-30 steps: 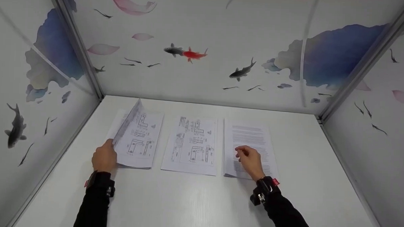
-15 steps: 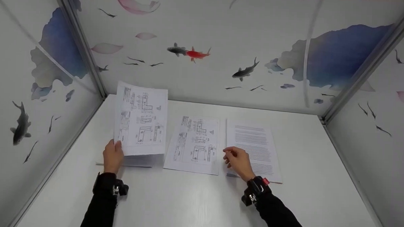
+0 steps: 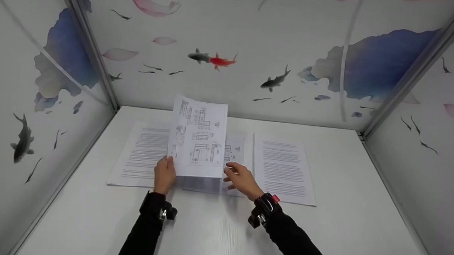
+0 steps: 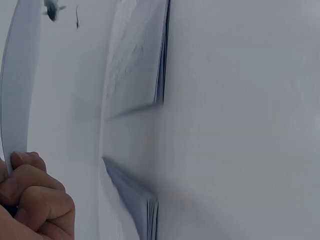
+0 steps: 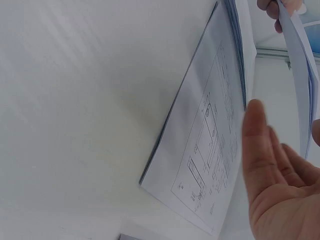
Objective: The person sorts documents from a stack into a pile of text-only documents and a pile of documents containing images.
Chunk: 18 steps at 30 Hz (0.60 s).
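Note:
My left hand grips a few sheets with a technical drawing by their lower left edge, thumb on the front. The sheets stand raised and tilted over the middle stack of drawings, hiding much of it. Near their lower right corner is my right hand, its fingers loosely bent and holding nothing. In the right wrist view the fingers of the right hand reach toward the raised sheets, and the middle stack lies below. The left wrist view shows curled fingers pinching the paper edge.
On the left lies a stack of text pages, partly covered by the raised sheets. Another text stack lies on the right. The white table is enclosed by printed panels at the back and sides.
My left hand has lifted the drawing sheets off the left stack, baring a text page, and carried them right over the middle stack. My right hand has moved left from the right stack.

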Available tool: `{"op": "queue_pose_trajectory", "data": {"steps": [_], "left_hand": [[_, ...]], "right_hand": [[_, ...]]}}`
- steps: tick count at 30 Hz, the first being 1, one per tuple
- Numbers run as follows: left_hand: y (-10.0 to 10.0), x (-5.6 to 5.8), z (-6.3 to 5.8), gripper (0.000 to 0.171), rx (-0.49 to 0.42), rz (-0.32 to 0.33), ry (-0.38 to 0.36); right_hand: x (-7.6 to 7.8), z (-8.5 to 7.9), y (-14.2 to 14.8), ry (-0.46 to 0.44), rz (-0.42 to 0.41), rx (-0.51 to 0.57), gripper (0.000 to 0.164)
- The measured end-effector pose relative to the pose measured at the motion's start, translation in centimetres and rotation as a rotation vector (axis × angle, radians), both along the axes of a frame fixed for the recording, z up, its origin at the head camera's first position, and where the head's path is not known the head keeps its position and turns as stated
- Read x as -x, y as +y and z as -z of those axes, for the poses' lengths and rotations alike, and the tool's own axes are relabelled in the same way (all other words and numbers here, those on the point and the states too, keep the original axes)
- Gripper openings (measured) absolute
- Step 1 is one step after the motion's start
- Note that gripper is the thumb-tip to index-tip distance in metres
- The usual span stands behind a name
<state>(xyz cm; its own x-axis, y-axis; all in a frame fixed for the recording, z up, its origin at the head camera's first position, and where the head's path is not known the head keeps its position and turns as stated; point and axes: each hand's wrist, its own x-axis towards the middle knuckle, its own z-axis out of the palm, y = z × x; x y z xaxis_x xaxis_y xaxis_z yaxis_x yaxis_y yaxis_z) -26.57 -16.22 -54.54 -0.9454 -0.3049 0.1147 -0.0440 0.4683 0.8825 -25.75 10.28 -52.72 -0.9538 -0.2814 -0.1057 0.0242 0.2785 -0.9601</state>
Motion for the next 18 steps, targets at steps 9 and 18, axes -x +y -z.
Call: {"op": "queue_pose_trajectory", "data": {"steps": [9,18], "left_hand": [[3.5,-0.4,1.2,0.038,-0.06,0.093,-0.061],[5.0,-0.2,2.2,0.043,0.033,0.123,-0.038]], "right_hand": [[0.0,0.7,0.3,-0.138,0.136,0.183,0.057],[-0.8,2.4,1.3,-0.056,0.291,0.004,0.046]]}}
